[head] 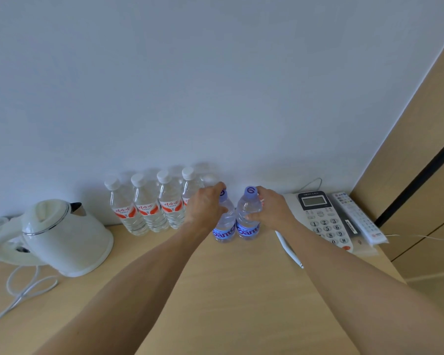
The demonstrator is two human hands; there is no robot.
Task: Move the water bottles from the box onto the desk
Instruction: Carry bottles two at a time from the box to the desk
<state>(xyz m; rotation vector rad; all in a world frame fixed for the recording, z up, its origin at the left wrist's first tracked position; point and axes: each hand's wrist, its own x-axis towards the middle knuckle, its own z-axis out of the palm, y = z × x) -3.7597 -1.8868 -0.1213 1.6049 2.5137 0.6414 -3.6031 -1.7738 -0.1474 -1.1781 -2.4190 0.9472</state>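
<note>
Fingers [222, 187] of the left hand [205, 204] curl round the neck of one blue-capped bottle [224, 226], and those of the right hand [271, 207] wrap the shoulder of its twin [248, 221]. Both bottles stand upright, touching each other, at the centre of the frame on the table [228, 290], near the wall. Four red-label bottles [149, 208] line up just to their left, with a kettle [59, 237] at the far left and a phone [326, 219] and remote [356, 216] to the right. No box shows in the frame.

The step in hand looks like setting this pair down beside the row. Whether their bases bear full weight yet cannot be told. Next, each hand would need to let go without tipping its bottle, then draw back clear of the caps and return to the box for more.
</note>
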